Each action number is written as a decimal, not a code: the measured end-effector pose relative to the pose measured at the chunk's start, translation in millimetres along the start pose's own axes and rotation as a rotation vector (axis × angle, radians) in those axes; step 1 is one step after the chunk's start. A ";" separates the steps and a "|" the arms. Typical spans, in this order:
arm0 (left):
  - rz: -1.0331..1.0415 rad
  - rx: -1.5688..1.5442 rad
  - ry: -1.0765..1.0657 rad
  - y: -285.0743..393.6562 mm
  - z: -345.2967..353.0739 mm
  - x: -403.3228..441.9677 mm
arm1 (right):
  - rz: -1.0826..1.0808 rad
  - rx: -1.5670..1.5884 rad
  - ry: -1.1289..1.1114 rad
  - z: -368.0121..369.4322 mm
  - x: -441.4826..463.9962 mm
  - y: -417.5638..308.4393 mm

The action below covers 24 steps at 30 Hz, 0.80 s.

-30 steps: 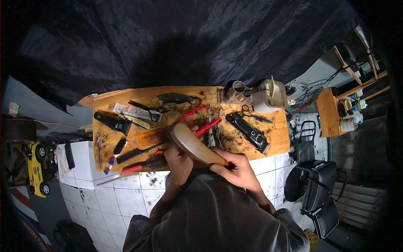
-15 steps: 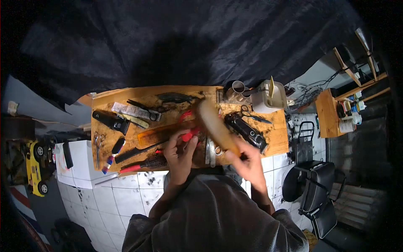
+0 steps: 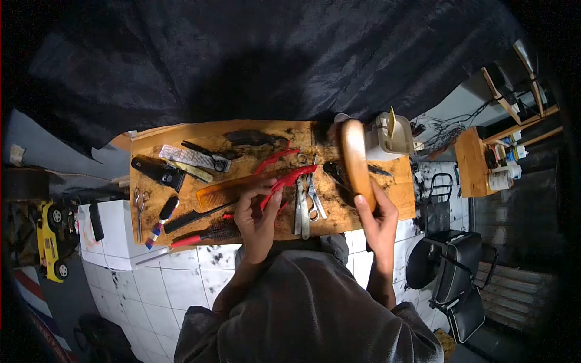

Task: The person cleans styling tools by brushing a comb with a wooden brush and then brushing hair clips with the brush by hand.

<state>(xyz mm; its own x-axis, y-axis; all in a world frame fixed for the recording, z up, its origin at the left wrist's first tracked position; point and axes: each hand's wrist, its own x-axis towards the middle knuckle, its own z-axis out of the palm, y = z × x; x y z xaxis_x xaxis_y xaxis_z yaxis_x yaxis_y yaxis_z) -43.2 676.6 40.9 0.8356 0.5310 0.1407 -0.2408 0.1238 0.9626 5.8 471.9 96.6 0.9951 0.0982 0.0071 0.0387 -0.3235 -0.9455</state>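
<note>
My left hand point(image 3: 257, 227) pinches a long red hair clip point(image 3: 295, 174) that points up and to the right over the table. My right hand point(image 3: 380, 227) grips the lower end of a wooden brush point(image 3: 356, 151), raised nearly upright with its glossy back showing; its bristles are mostly hidden. A second red clip point(image 3: 273, 161) lies on the table beyond my left hand. An amber comb point(image 3: 227, 193) is just left of that hand, with a black comb point(image 3: 189, 221) and a red-handled round brush point(image 3: 218, 232) nearer me. Scissors point(image 3: 313, 202) rest between my hands.
The wooden table point(image 3: 396, 199) is strewn with cut hair. On its left are a black clipper point(image 3: 158, 173), scissors point(image 3: 140, 212) and a small brush point(image 3: 162, 222). A plastic container point(image 3: 387, 142) stands at the back right. A black chair point(image 3: 457, 266) is to the right.
My right hand has moved right with the wooden brush and turned it more upright. The red clip in my left hand now shows at full length, pointing right.
</note>
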 end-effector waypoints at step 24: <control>0.053 0.022 -0.022 -7.1 -2.4 -6.9 | -0.129 0.049 -0.476 16.1 -19.7 -14.7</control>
<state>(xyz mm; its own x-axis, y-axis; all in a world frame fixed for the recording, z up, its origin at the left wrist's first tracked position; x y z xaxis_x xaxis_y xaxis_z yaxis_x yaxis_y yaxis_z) -48.5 674.1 32.6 0.8328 0.5175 0.1965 -0.2744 0.0777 0.9585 -15.9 489.9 105.2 0.8300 0.5576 -0.0132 0.1435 -0.2363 -0.9610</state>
